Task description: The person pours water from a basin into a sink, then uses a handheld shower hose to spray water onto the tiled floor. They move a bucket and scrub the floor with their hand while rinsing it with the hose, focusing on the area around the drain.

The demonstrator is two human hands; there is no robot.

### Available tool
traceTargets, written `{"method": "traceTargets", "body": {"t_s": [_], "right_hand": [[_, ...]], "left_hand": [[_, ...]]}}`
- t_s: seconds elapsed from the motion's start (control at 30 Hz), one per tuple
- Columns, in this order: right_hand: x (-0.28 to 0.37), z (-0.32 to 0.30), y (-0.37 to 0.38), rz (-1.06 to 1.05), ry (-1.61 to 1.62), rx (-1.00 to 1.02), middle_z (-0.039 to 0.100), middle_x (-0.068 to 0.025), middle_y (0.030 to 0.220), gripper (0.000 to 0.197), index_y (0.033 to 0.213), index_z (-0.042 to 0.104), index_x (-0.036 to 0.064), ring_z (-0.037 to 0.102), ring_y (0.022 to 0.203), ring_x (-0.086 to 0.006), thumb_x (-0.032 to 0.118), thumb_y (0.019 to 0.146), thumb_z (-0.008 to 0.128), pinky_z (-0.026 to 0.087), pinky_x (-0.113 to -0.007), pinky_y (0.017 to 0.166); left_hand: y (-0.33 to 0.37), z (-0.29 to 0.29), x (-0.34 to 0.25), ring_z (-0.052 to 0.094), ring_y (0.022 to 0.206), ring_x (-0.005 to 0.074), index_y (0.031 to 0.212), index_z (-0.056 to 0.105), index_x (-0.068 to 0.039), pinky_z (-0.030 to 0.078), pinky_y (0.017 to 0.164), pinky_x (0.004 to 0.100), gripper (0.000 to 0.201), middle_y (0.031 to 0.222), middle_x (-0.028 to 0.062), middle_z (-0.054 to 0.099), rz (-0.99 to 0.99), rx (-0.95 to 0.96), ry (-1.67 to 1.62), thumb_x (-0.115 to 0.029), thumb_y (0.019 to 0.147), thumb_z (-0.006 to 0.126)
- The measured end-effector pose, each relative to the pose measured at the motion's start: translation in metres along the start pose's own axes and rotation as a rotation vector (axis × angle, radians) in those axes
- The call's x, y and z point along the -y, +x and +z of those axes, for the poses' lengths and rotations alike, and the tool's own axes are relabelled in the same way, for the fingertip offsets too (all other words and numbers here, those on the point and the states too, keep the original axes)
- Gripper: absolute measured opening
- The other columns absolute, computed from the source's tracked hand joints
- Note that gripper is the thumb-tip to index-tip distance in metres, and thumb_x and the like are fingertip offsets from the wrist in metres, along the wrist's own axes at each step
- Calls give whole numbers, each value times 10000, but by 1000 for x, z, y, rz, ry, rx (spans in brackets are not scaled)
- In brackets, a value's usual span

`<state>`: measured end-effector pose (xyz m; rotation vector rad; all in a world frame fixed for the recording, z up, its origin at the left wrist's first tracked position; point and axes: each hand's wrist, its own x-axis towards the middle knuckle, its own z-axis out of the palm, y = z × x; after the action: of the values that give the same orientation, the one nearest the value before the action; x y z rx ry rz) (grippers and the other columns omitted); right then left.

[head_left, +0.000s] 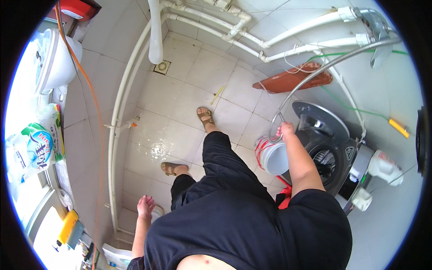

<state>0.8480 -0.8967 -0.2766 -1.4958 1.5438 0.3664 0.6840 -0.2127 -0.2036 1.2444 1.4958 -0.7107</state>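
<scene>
My right hand (284,129) is closed round a flexible grey metal shower hose (317,71), just above a white bucket (275,158) with red bands. From the tap at the upper right the hose sweeps down and makes a loop at my fingers. Its end is not clear to see. My left hand (145,207) hangs low at my left side, holding nothing, its fingers loosely apart. Close to it, a white round container (157,211) is partly hidden by my body.
A dark front-loading washing machine (335,157) stands at the right, its round door (321,120) swung out. A reddish-brown board (294,80) leans by the far wall. White pipes (118,108) run along the walls. Wet tiles (159,146) shine near a floor drain (162,67).
</scene>
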Motion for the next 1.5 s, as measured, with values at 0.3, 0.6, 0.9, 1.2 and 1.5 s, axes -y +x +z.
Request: {"method": "traceTargets", "body": {"t_s": [0.3, 0.6, 0.9, 1.2, 1.5], "right_hand": [[50, -45, 15, 67, -9, 31, 478, -81, 596, 160, 887, 456, 40, 443, 436, -169, 176, 858, 376, 420, -329, 392], [48, -62, -22, -61, -152, 54, 470, -55, 580, 155, 871, 468, 62, 384, 398, -129, 194, 837, 397, 334, -285, 340], [18, -45, -44, -259, -182, 90, 475, -40, 575, 266, 1082, 452, 92, 374, 385, -108, 186, 836, 420, 293, -254, 319], [17, -32, -87, -395, -277, 157, 468, -30, 565, 276, 1101, 441, 106, 371, 382, -98, 172, 836, 404, 295, -248, 318], [15, -35, -116, -505, -292, 210, 453, -25, 548, 250, 1065, 458, 88, 376, 375, -99, 167, 842, 377, 308, -252, 312]], "left_hand": [[-73, 121, -44, 533, 859, 147, 1166, 413, -59, 437, 701, 292, 385, 992, 59, 553, 98, 136, -76, -290, 860, 452], [-98, 120, -49, 535, 855, 135, 1170, 423, -70, 435, 715, 278, 350, 988, 49, 559, 325, 210, -4, -257, 875, 431], [-77, -12, 128, 532, 805, 125, 1142, 437, -114, 427, 651, 289, 345, 953, 19, 561, 132, -29, -118, -303, 854, 455], [-72, -56, 226, 531, 839, 156, 1163, 414, -105, 427, 661, 301, 364, 973, 33, 556, 99, -88, -209, -305, 859, 441], [-63, -56, 249, 515, 815, 136, 1179, 404, -91, 417, 673, 302, 382, 980, 32, 552, 180, -24, -198, -300, 860, 428]]}}
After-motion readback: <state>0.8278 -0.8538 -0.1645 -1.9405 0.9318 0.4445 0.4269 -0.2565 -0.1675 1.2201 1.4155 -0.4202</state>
